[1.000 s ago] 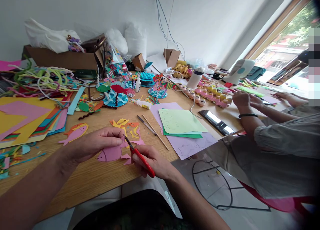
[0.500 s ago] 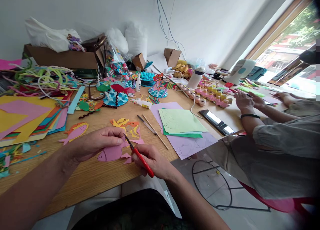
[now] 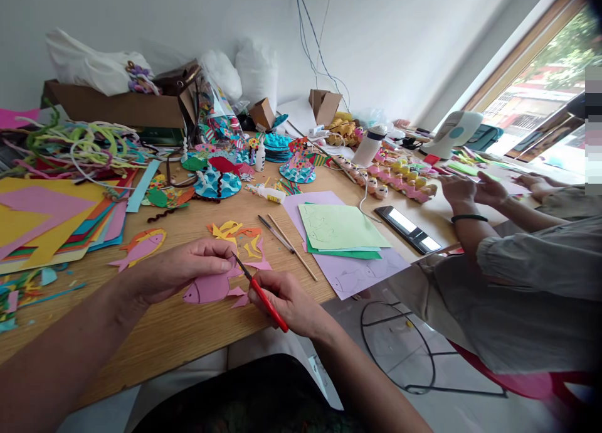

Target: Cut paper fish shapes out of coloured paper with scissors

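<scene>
My left hand [image 3: 207, 257] pinches the top edge of a pink paper fish [image 3: 207, 290], which has a drawn eye and gill line. In my right hand [image 3: 285, 301] is a pair of red-handled scissors [image 3: 268, 303], its blades pointing up and left to the paper by my left fingertips. The blades look nearly closed; whether paper lies between them is too small to tell. Pink scraps [image 3: 239, 297] lie beside the fish. Behind it are yellow and orange offcuts [image 3: 230, 230]. A finished-looking pink and orange fish [image 3: 143, 248] rests left of my left hand.
A pen [image 3: 276, 234] and a thin wooden stick [image 3: 292, 247] lie right of the offcuts, beside stacked green and purple sheets [image 3: 345, 226]. Coloured paper [image 3: 61, 226] is piled at left. A phone [image 3: 407, 229] lies near another person's hands [image 3: 463, 191]. Glue bottles [image 3: 271, 195] stand and lie farther back.
My hands, the fish and the scissors stay almost in place. The other person's hands at right have shifted slightly.
</scene>
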`<state>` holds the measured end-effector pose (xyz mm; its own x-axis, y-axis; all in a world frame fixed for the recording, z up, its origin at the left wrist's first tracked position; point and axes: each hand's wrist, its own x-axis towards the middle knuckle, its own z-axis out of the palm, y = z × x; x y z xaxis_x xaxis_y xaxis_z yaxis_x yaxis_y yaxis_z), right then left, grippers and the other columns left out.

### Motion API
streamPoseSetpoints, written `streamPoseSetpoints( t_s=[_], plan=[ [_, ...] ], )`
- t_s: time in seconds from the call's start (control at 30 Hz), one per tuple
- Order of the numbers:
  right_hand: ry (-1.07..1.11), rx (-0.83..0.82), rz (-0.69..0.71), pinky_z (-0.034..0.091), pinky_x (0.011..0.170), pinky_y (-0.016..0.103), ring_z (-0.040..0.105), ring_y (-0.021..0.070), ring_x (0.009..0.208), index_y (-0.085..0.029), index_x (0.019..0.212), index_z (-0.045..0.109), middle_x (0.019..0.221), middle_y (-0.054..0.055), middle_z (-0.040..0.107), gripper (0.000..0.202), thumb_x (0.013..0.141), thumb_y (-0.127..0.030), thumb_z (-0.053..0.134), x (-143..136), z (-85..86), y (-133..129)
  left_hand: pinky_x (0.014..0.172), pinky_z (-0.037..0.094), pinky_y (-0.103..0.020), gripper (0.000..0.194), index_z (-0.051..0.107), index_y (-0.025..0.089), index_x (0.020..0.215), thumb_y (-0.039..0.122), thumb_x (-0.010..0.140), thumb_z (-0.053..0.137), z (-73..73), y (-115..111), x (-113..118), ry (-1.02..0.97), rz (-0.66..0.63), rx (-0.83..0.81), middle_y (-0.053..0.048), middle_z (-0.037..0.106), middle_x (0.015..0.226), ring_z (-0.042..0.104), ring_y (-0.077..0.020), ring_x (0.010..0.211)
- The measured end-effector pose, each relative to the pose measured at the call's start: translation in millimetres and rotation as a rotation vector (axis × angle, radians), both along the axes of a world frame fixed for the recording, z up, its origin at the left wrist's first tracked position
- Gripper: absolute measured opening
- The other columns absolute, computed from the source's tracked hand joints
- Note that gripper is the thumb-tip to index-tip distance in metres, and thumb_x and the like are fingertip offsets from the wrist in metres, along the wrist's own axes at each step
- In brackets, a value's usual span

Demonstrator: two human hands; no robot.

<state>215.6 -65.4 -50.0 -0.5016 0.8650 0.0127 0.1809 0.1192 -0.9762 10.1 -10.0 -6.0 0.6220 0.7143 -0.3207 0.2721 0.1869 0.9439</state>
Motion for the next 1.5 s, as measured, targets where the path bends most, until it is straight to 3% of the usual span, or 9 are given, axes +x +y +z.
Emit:
streamPoseSetpoints(
  t_s=[0.17,0.47,0.67,1.2,1.5],
  plan=[
    [-0.013,0.024,0.003,0.025,0.05,0.022,0.031,0.0081,0.055,-0.017,0.065,0.046,0.059,-0.005,0.037,0.045,0.087,-0.054,0.058,1.4,-2.0,0.6,0.056,0.033,-0.022,0.023,0.06,0.017,0.072,0.037,0.067,0.069,-1.6,-0.3,-1.4,0.031,-0.006,0.014,0.002,0.052,0.07,0.042,-0.0126,0.065],
    [0.054,-0.071,0.104,0.034,0.054,0.022,0.042,0.011,0.06,-0.018,0.069,0.049,0.062,-0.002,0.046,0.045,0.087,-0.059,0.054,5.3,-0.1,3.7,0.05,0.028,-0.021,0.025,0.055,0.018,0.066,0.039,0.07,0.069,-1.8,0.4,-5.9,0.048,-0.027,0.0,0.003,0.048,0.065,0.038,-0.0109,0.058],
    [0.029,-0.052,0.084,0.032,0.055,0.023,0.04,0.0106,0.06,-0.018,0.068,0.049,0.063,-0.003,0.043,0.04,0.088,-0.052,0.054,4.8,-2.9,4.5,0.055,0.032,-0.021,0.025,0.06,0.017,0.072,0.04,0.069,0.07,-3.6,0.2,-4.0,0.048,-0.018,-0.015,0.002,0.052,0.07,0.042,-0.0119,0.063],
    [0.029,-0.084,0.038,0.026,0.049,0.021,0.033,0.0084,0.055,-0.017,0.069,0.049,0.061,-0.004,0.039,0.045,0.087,-0.058,0.056,3.8,-2.0,1.7,0.057,0.036,-0.023,0.026,0.062,0.018,0.076,0.042,0.069,0.069,-3.8,-1.1,-3.1,0.084,-0.009,0.011,0.0,0.055,0.074,0.046,-0.0145,0.066],
    [0.024,-0.04,0.081,0.031,0.053,0.022,0.039,0.0103,0.06,-0.017,0.07,0.05,0.064,-0.002,0.043,0.04,0.088,-0.052,0.055,5.9,-1.6,4.0,0.059,0.035,-0.023,0.024,0.062,0.018,0.076,0.041,0.072,0.069,-7.5,1.1,-5.2,0.078,-0.024,0.021,0.001,0.054,0.074,0.045,-0.0143,0.068]
  ],
)
